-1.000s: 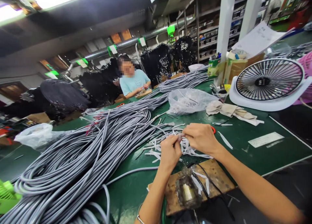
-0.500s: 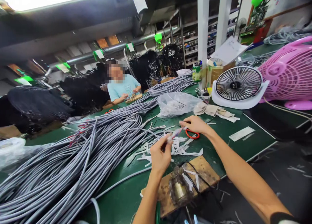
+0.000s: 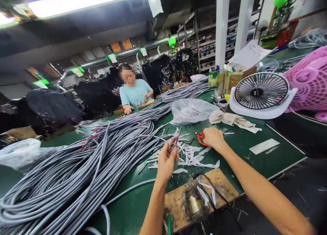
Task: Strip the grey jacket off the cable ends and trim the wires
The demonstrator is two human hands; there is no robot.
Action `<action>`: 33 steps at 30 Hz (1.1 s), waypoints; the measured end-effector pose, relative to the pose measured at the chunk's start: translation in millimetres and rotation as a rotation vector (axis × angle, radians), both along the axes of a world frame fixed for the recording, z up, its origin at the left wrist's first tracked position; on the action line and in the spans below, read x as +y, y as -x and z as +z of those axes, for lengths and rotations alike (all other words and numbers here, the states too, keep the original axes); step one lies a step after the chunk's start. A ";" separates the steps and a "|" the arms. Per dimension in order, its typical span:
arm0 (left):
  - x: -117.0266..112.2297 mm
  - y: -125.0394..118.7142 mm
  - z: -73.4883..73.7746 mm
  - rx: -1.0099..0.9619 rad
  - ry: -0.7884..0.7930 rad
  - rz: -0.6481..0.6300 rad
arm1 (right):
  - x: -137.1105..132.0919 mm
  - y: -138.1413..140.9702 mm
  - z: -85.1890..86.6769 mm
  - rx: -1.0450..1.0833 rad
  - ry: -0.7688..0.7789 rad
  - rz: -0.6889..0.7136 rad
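Left hand (image 3: 166, 160) pinching wire ends (image 3: 178, 137), we'd hold steady; right hand (image 3: 214, 138) at red-handled scissors (image 3: 201, 136), grip unclear, we'd grasp squarely.

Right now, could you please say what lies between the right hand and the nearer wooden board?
White strips lie on the green tabletop, in the head view.

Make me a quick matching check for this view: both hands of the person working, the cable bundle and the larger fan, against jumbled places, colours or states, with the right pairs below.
Column one
1. Left hand
2. Right hand
3. Cable bundle
4. Larger fan

Column two
A. Pink
B. At the red loop handles
C. Grey
D. Holding coloured wires

Right pairs: 1-D, 2-B, 3-C, 4-A
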State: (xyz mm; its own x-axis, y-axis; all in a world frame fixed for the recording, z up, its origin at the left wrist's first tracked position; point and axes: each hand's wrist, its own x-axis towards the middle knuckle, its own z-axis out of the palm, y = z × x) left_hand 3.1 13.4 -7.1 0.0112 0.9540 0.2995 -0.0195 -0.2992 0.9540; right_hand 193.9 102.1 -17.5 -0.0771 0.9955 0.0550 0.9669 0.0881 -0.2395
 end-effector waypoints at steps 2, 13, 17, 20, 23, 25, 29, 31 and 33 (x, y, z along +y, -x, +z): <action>0.9 3.1 0.8 -0.059 -0.007 -0.013 | -2.7 0.4 3.4 0.027 -0.061 0.016; -2.2 13.6 -0.9 -0.182 -0.284 0.082 | -28.3 38.7 13.5 0.541 -0.271 0.555; -4.0 17.6 -0.6 -0.029 -0.440 0.120 | -36.8 41.4 16.1 0.664 -0.272 0.670; -5.4 19.0 -1.2 0.139 -0.466 0.141 | -39.5 39.9 18.4 0.669 -0.253 0.726; -7.5 17.5 -0.6 0.251 -0.451 0.175 | -42.0 39.6 19.9 0.671 -0.250 0.753; -9.3 15.2 1.2 0.305 -0.450 0.198 | -43.0 39.8 19.7 0.676 -0.253 0.750; -12.6 11.3 6.3 0.358 -0.462 0.230 | -41.6 38.4 15.2 0.652 -0.279 0.727; -13.4 10.0 7.6 0.344 -0.448 0.234 | -40.1 37.2 13.1 0.638 -0.301 0.715; -13.0 8.4 6.9 0.308 -0.402 0.222 | -39.4 36.3 12.8 0.683 -0.306 0.664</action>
State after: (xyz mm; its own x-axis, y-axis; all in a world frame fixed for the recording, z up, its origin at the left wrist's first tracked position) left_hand -5.3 0.3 -0.2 -0.0323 0.7547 0.6553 0.3478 -0.6061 0.7153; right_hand 157.6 62.7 -4.7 -0.4690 0.6974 0.5419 0.3625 0.7115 -0.6019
